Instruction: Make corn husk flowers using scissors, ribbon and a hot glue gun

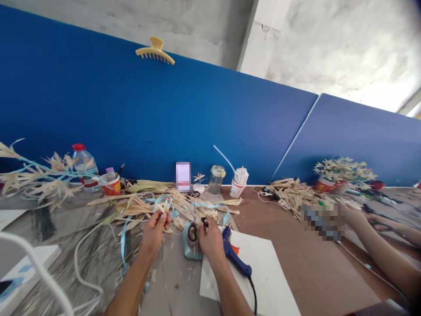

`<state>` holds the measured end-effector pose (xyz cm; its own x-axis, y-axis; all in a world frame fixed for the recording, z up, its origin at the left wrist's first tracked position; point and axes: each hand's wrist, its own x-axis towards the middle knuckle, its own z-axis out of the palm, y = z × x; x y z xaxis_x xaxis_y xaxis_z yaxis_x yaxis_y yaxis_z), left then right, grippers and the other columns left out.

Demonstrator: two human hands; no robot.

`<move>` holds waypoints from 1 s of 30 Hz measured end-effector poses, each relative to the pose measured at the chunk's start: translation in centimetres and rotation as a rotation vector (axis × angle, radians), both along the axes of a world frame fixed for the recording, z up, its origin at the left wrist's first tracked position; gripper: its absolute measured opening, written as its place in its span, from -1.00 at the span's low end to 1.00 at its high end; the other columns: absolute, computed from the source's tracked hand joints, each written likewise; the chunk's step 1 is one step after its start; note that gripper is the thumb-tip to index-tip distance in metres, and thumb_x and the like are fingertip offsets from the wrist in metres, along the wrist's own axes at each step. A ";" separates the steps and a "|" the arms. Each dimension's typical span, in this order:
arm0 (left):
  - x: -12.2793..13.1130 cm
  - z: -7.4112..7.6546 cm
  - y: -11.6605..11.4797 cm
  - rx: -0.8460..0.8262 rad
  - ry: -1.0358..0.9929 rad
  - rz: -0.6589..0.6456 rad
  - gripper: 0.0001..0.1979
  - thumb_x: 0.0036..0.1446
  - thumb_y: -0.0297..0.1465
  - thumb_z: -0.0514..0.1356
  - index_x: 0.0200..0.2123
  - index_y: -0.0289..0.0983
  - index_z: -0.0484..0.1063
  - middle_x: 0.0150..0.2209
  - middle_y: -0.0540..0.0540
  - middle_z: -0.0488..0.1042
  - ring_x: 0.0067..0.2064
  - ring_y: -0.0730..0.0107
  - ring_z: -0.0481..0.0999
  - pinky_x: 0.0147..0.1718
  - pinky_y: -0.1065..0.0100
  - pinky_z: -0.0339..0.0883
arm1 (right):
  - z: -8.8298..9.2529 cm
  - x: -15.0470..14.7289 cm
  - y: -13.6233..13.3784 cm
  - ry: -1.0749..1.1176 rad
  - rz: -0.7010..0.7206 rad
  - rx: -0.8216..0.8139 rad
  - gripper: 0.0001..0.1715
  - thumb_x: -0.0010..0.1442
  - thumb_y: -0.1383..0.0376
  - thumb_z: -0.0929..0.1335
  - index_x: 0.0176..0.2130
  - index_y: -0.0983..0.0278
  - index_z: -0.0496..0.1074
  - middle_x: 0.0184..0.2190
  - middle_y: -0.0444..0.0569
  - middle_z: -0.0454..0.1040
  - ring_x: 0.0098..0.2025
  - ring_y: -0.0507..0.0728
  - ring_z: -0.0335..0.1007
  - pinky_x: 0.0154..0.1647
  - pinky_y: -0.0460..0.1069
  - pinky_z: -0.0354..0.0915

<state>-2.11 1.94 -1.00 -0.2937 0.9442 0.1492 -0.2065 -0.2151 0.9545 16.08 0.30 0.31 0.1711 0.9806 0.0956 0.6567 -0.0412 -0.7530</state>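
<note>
My left hand (154, 228) pinches a small pale flower (163, 205) made of dried husk strips, with light blue ribbon (158, 198) just behind it. Closed at the black handles of a pair of scissors (192, 232) is my right hand (211, 237); part of the scissors is hidden by the fingers. Under the scissors lies a light blue object (191, 252) that I cannot identify. Right of that hand, a dark blue glue gun (235, 254) rests on a white board (263, 272). Dried husk strips (131, 210) spread beyond both hands.
At the back stand a lit phone (183, 176), a glass jar (216, 180) and a paper cup (237, 186). Husk flower branches (59, 173), a bottle (86, 169) and a red cup (111, 184) are left. White cable (77, 254) loops nearby. Another person's arms (378, 241) work at right.
</note>
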 end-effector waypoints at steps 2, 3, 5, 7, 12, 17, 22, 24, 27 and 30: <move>0.1 0.2 -0.2 -0.020 0.011 0.000 -0.61 -0.06 -0.07 0.27 -0.34 -0.30 0.47 -0.50 0.03 0.41 -0.53 0.50 0.28 -0.53 0.44 0.16 | -0.6 0.2 0.5 0.192 -0.021 0.033 -0.44 0.18 0.24 0.25 0.12 0.45 0.28 0.00 0.24 0.44 0.04 0.23 0.38 0.07 0.05 0.25; 0.1 0.3 -0.3 -0.031 0.024 0.004 -0.59 -0.06 -0.05 0.27 -0.34 -0.30 0.48 -0.50 0.02 0.41 -0.54 0.50 0.28 -0.54 0.44 0.15 | -0.9 0.2 0.8 0.310 -0.029 0.036 -0.43 0.16 0.20 0.27 0.12 0.41 0.28 -0.03 0.21 0.45 0.00 0.22 0.40 0.01 0.04 0.29; 0.3 0.5 -0.5 -0.049 0.056 0.023 -0.57 -0.08 -0.02 0.26 -0.36 -0.30 0.48 -0.52 0.02 0.40 -0.55 0.49 0.27 -0.55 0.43 0.15 | -1.4 0.2 1.2 0.577 -0.043 0.019 -0.41 0.10 0.16 0.30 0.09 0.34 0.28 -0.13 0.11 0.47 -0.14 0.17 0.44 -0.18 0.00 0.35; 0.4 0.7 -0.6 -0.054 0.082 0.028 -0.56 -0.10 -0.01 0.26 -0.38 -0.30 0.48 -0.53 0.02 0.40 -0.55 0.50 0.26 -0.56 0.44 0.16 | -1.5 0.2 1.3 0.846 -0.020 -0.011 -0.39 0.01 0.21 0.34 0.06 0.29 0.28 -0.23 0.00 0.46 -0.33 0.10 0.41 -0.38 -0.06 0.31; 0.5 0.9 -0.5 -0.049 0.067 0.031 -0.58 -0.17 -0.03 0.30 -0.42 -0.27 0.42 -0.56 0.06 0.38 -0.57 0.51 0.26 -0.58 0.45 0.15 | 0.5 0.3 0.1 1.249 0.259 -0.109 -0.34 -0.20 0.39 0.37 -0.02 0.21 0.33 -0.44 -0.20 0.35 -0.61 -0.08 0.08 -0.57 -0.16 0.08; 0.5 0.8 -0.4 -0.045 0.040 0.043 -0.61 -0.17 -0.07 0.31 -0.43 -0.27 0.40 -0.56 0.07 0.38 -0.56 0.52 0.27 -0.56 0.46 0.17 | 2.0 0.5 -0.9 1.361 0.440 -0.135 -0.29 -0.22 0.34 0.49 -0.02 0.17 0.33 -0.35 -0.17 0.37 -0.56 -0.09 0.12 -0.56 -0.17 0.09; 0.4 0.6 -0.4 -0.044 0.056 0.042 -0.63 -0.14 -0.08 0.31 -0.41 -0.27 0.41 -0.56 0.07 0.38 -0.56 0.52 0.27 -0.56 0.45 0.18 | 1.5 0.2 -0.7 1.238 0.479 -0.139 -0.40 -0.10 0.07 0.49 -0.09 0.23 0.37 -0.39 -0.13 0.40 -0.63 -0.11 -0.02 -0.67 -0.17 -0.10; 0.5 0.6 -0.4 -0.045 0.056 0.036 -0.61 -0.14 -0.07 0.31 -0.40 -0.27 0.41 -0.56 0.07 0.38 -0.56 0.51 0.28 -0.56 0.45 0.18 | 1.2 -0.4 -0.6 1.127 0.450 -0.115 -0.49 0.00 0.01 0.43 -0.16 0.27 0.39 -0.49 -0.14 0.39 -0.66 -0.10 -0.06 -0.69 -0.15 -0.15; 0.6 0.7 -0.5 -0.067 0.048 0.014 -0.56 -0.18 -0.02 0.32 -0.42 -0.26 0.39 -0.57 0.07 0.40 -0.57 0.50 0.30 -0.56 0.44 0.19 | 0.8 -1.8 -0.7 0.987 0.379 -0.036 -0.63 0.02 0.07 0.41 -0.26 0.27 0.37 -0.63 -0.20 0.33 -0.69 -0.07 -0.03 -0.68 -0.14 -0.09; 0.8 0.9 -0.5 -0.072 0.032 -0.002 -0.54 -0.22 0.01 0.33 -0.45 -0.26 0.37 -0.57 0.05 0.43 -0.60 0.51 0.29 -0.57 0.43 0.19 | 0.6 -3.4 -1.1 0.950 0.374 0.058 -0.73 -0.03 0.18 0.41 -0.30 0.24 0.36 -0.59 -0.19 0.34 -0.61 -0.02 0.14 -0.59 -0.13 0.09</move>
